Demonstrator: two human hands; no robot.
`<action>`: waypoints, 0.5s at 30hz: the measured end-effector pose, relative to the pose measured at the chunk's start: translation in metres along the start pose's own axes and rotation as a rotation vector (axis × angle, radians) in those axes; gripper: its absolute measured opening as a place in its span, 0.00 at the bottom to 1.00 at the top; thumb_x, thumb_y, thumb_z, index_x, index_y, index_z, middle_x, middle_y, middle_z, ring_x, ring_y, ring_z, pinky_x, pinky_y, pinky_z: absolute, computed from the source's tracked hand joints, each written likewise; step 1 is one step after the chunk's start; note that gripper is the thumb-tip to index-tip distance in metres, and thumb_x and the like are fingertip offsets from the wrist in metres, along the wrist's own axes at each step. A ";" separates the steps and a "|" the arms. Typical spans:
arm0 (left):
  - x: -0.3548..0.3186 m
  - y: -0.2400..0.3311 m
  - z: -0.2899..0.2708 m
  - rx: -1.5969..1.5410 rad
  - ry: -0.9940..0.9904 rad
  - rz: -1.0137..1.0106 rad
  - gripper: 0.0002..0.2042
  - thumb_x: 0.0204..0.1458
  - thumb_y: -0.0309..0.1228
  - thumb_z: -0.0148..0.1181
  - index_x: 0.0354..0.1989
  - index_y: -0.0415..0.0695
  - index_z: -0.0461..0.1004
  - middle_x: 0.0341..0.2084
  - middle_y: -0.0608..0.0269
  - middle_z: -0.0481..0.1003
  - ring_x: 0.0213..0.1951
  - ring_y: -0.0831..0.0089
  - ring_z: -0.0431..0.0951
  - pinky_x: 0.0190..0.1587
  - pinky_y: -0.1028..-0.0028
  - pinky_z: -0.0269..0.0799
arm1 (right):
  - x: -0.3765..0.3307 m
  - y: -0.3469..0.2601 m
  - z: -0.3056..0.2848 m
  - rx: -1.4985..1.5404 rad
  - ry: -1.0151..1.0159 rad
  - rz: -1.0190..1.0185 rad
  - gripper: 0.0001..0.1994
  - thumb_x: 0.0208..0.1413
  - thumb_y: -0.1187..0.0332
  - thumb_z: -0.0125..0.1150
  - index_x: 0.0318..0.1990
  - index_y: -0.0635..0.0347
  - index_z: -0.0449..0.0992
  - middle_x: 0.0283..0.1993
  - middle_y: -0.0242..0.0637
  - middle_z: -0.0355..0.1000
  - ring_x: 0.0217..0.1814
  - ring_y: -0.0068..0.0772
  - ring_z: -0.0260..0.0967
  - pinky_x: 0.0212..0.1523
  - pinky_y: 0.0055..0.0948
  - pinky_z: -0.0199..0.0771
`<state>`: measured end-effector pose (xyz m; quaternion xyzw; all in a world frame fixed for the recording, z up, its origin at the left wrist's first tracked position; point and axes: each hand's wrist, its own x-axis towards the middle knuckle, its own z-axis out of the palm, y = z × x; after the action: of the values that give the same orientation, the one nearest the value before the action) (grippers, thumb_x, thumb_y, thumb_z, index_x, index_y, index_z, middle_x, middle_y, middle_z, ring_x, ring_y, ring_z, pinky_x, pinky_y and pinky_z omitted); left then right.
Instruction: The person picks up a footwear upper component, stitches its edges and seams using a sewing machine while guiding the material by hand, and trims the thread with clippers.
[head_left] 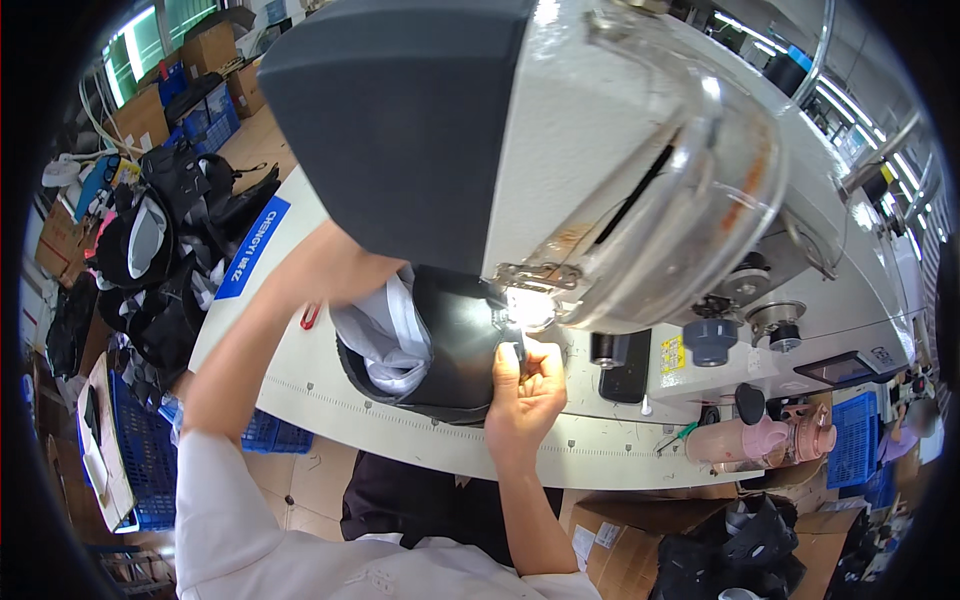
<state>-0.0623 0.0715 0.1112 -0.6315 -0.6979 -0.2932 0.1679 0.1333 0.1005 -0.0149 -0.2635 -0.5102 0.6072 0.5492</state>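
A black bag-like piece (455, 340) with a pale grey lining (390, 335) lies on the bed of a sewing machine (620, 120), its edge under the lit needle area. My right hand (527, 395) is closed just in front of the needle, thumb and fingers pinching a small dark piece whose kind I cannot make out. On the far left side of the bag piece rests my left hand (365, 265); its fingers are hidden behind the machine's dark head cover. Red-handled thread snips (310, 316) lie on the white table (330, 395) beside my left forearm.
A phone (627, 370) lies right of the needle. Farther right stand pink bottles (735, 440) and a small control screen (850, 368). Black sewn pieces (165, 250) are heaped at left. A blue crate (150, 450) and a cardboard box (620, 550) flank me.
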 end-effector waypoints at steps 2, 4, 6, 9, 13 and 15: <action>-0.025 0.036 -0.030 0.021 0.249 0.079 0.09 0.45 0.20 0.63 0.37 0.39 0.79 0.35 0.55 0.79 0.39 0.55 0.78 0.43 0.66 0.73 | -0.001 -0.001 0.007 0.013 0.035 -0.004 0.04 0.63 0.75 0.57 0.38 0.62 0.68 0.32 0.26 0.66 0.31 0.08 0.58 0.31 0.11 0.59; -0.047 0.063 -0.043 -0.118 0.178 0.102 0.09 0.41 0.18 0.65 0.34 0.40 0.78 0.31 0.58 0.77 0.38 0.60 0.76 0.41 0.67 0.71 | -0.005 0.000 0.014 0.032 0.058 0.037 0.05 0.63 0.74 0.57 0.37 0.61 0.67 0.32 0.26 0.65 0.31 0.09 0.57 0.31 0.12 0.58; -0.050 0.069 -0.020 -0.464 0.033 0.197 0.11 0.38 0.17 0.68 0.31 0.41 0.77 0.28 0.61 0.75 0.34 0.63 0.75 0.37 0.69 0.69 | -0.008 0.002 0.016 0.014 0.058 0.028 0.05 0.64 0.73 0.57 0.37 0.61 0.67 0.32 0.25 0.65 0.30 0.08 0.57 0.30 0.12 0.57; -0.043 0.054 0.008 -0.642 -0.211 -0.030 0.06 0.44 0.22 0.67 0.28 0.39 0.75 0.20 0.64 0.73 0.24 0.71 0.72 0.29 0.72 0.66 | -0.008 0.005 0.009 -0.105 0.047 0.010 0.05 0.65 0.72 0.56 0.37 0.61 0.66 0.30 0.24 0.63 0.29 0.08 0.55 0.27 0.12 0.56; -0.026 0.032 0.022 -0.649 -0.497 -0.072 0.07 0.49 0.27 0.63 0.27 0.37 0.73 0.15 0.66 0.70 0.18 0.76 0.69 0.24 0.73 0.64 | -0.004 0.009 0.000 -0.216 -0.053 -0.052 0.07 0.64 0.71 0.57 0.36 0.61 0.66 0.28 0.23 0.63 0.26 0.08 0.54 0.25 0.13 0.55; -0.019 0.029 0.026 -0.657 -0.585 -0.123 0.07 0.49 0.27 0.63 0.27 0.36 0.73 0.15 0.66 0.70 0.18 0.76 0.69 0.25 0.72 0.65 | -0.005 0.010 0.001 -0.246 -0.072 -0.037 0.07 0.64 0.70 0.58 0.36 0.61 0.66 0.28 0.23 0.63 0.27 0.08 0.55 0.25 0.13 0.55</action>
<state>-0.0280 0.0741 0.0852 -0.6649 -0.6223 -0.3177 -0.2641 0.1296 0.0969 -0.0250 -0.2975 -0.6051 0.5387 0.5050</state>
